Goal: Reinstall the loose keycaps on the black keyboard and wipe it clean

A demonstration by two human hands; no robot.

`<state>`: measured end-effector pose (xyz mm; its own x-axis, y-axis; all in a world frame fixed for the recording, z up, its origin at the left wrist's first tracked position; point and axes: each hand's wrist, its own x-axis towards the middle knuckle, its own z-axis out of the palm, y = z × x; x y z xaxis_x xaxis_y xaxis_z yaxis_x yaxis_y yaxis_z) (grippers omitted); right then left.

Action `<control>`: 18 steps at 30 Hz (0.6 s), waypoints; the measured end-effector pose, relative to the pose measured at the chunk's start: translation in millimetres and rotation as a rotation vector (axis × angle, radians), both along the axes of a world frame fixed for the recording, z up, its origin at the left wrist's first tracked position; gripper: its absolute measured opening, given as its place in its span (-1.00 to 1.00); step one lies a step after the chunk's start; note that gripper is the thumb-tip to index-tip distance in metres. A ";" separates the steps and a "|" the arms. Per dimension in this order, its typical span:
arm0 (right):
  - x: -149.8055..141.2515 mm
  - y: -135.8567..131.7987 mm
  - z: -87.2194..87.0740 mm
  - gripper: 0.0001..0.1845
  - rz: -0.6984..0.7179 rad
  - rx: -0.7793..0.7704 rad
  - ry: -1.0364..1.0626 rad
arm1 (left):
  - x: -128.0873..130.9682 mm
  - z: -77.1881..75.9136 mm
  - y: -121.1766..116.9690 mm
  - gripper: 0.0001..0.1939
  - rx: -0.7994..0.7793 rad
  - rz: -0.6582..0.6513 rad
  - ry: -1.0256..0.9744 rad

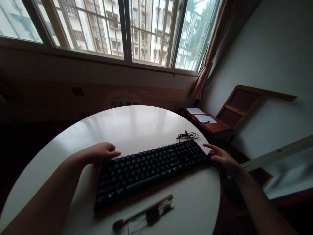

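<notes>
A black keyboard [151, 168] lies slanted across a round white table [132, 127]. My left hand [101, 153] rests on the keyboard's far left corner, fingers curled over its edge. At the right end my right hand [220, 157] touches the keyboard's side, thumb and fingers bent around the end. Its coiled black cable [187, 135] lies on the table just beyond the right end.
A brush-like tool with a black clip [146, 213] lies in front of the keyboard near the table's front edge. To the right stands a low wooden side table [212, 127] with papers [200, 115]. A barred window [127, 32] and a curtain [207, 65] fill the back.
</notes>
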<state>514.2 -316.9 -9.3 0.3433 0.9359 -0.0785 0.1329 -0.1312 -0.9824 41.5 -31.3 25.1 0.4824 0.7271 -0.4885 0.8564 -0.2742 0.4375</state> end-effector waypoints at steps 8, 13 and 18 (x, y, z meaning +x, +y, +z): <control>-7.5 -5.0 9.1 -0.68 0.038 -0.034 -0.256 | -1.4 -0.3 1.3 -0.50 -0.017 -0.017 -0.015; -15.7 11.9 -6.8 -0.51 -0.104 -0.099 -0.509 | -0.8 0.2 0.4 -0.51 -0.007 -0.025 -0.023; -15.4 15.4 -10.7 -0.18 -0.077 -0.095 -0.414 | 1.0 4.6 -3.7 -0.54 -0.024 -0.010 -0.009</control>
